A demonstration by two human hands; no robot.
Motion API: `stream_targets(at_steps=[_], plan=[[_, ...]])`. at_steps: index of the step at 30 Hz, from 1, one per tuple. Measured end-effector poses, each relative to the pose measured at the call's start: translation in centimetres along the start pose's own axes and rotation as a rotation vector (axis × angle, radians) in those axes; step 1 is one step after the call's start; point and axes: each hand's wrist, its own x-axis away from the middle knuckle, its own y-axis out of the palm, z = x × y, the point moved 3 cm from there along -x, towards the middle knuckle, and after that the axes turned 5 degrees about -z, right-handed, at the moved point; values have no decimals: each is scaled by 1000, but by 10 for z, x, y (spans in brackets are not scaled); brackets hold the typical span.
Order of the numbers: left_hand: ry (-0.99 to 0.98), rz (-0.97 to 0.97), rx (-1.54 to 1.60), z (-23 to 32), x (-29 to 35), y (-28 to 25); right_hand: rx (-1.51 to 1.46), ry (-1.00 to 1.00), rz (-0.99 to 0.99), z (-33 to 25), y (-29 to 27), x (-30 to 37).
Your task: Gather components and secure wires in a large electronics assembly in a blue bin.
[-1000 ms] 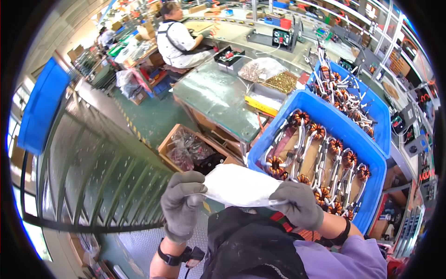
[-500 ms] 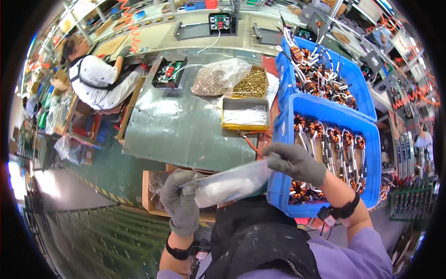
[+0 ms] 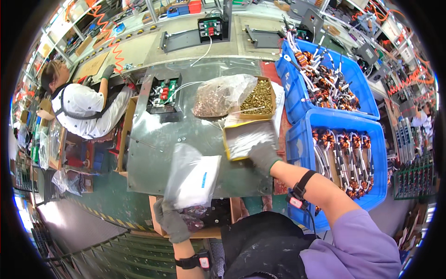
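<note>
My left hand [image 3: 173, 222], gloved in grey, is closed on the lower end of a clear plastic bag [image 3: 180, 169]. Inside is a white bundle [image 3: 200, 181] with a blue printed label; the bag stands up over the table's front edge. My right hand [image 3: 265, 157], also gloved and a little blurred, grips the near right corner of a yellow-edged open box [image 3: 226, 145]. Thin white strips [image 3: 246, 140] that look like cable ties lie in this box, which sits slightly turned on the green table [image 3: 148, 160].
Behind the box are a carton of brass screws [image 3: 260, 98] and a bag of copper-coloured parts [image 3: 210, 100]. Blue bins [image 3: 304, 162] of wound coils stand at right. A circuit-board unit [image 3: 162, 93] lies at the back left. Another person [image 3: 83, 104] sits at far left.
My right hand has left the bag and gone to the box, which has shifted nearer and turned. My left hand keeps the bag, now upright over the table edge.
</note>
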Motion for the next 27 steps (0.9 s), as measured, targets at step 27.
stream_targets(at_steps=[27], plan=[[443, -101, -244, 89, -18, 29, -271, 16, -341, 12, 0, 65]])
